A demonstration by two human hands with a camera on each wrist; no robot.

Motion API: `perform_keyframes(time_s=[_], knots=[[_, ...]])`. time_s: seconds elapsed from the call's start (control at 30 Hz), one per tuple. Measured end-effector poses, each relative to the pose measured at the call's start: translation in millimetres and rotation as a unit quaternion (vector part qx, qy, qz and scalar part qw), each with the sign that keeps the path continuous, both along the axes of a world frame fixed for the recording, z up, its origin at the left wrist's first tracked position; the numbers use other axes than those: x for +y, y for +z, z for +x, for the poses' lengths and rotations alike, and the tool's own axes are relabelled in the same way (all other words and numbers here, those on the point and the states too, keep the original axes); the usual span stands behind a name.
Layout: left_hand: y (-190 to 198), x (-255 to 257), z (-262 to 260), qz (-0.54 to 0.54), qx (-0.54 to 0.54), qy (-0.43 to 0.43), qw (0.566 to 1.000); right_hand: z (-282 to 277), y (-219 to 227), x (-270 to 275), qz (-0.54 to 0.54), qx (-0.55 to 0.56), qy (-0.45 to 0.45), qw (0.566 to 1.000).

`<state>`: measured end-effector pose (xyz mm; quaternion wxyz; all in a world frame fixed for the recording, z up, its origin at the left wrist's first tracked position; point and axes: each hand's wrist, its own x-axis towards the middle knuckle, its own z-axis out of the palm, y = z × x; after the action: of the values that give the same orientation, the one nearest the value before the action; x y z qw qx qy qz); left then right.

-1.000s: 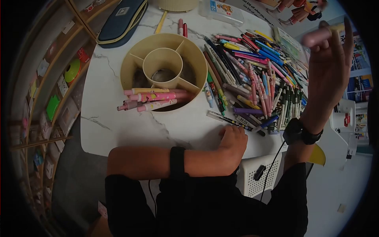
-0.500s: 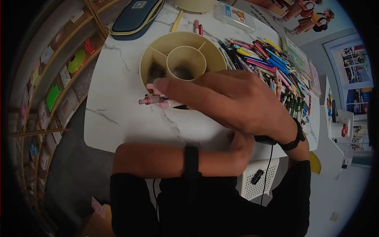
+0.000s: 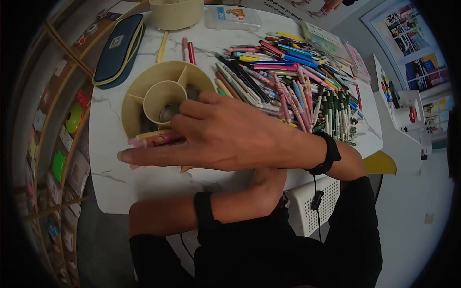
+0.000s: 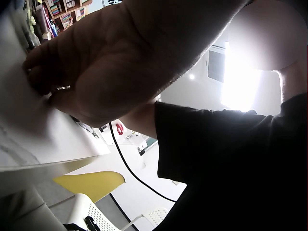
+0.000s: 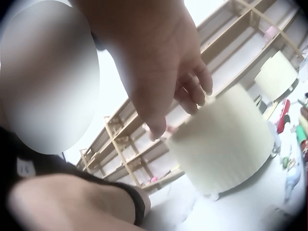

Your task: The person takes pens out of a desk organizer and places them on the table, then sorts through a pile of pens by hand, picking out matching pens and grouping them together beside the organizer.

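Note:
My right hand (image 3: 230,137) is over the near side of a round cream pen organizer (image 3: 132,93) with a central cup and dividers. Its thumb stretches out past pink patterned pens (image 3: 158,139) that lean over the rim. The right wrist view shows the fingers (image 5: 192,91) bent loosely above the organizer's rim, apart from the thumb, with no pen plainly gripped. Below the right forearm, my left hand (image 4: 106,62) rests at the table edge, loosely curled, fingertips down by the tabletop. In the head view it is partly hidden behind the right arm.
A large heap of pens (image 3: 293,72) spreads over the marble-patterned table (image 3: 108,192) on the right. Behind the organizer lie two red and pink pens (image 3: 186,48), a yellow pencil (image 3: 162,47), a blue pencil case (image 3: 117,53), a second cream organizer (image 3: 176,14) and a clear box (image 3: 233,19).
My right hand has swung from the raised position at the right, where it held a pink pen, leftward and down over the organizer. My left hand stays near the table edge.

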<state>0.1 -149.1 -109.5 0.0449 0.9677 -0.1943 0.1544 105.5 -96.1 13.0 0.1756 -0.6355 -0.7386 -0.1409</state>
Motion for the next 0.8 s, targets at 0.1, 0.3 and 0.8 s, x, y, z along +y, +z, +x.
perform_keyframes(time_s=[0.1, 0.3, 0.8], knots=[[43.2, 14.0, 10.2, 0.085, 0.266, -0.045, 0.959, 25.2, 23.5, -41.2, -0.02, 0.105, -0.113, 0.988], [43.2, 17.7, 9.0, 0.07, 0.255, -0.052, 0.963, 89.6, 7.0, -118.7, -0.078, 0.223, -0.403, 0.884], [45.6, 21.6, 9.7, 0.083, 0.235, -0.071, 0.966, 106.5, -10.7, -134.7, -0.08, 0.386, -0.408, 0.823]])
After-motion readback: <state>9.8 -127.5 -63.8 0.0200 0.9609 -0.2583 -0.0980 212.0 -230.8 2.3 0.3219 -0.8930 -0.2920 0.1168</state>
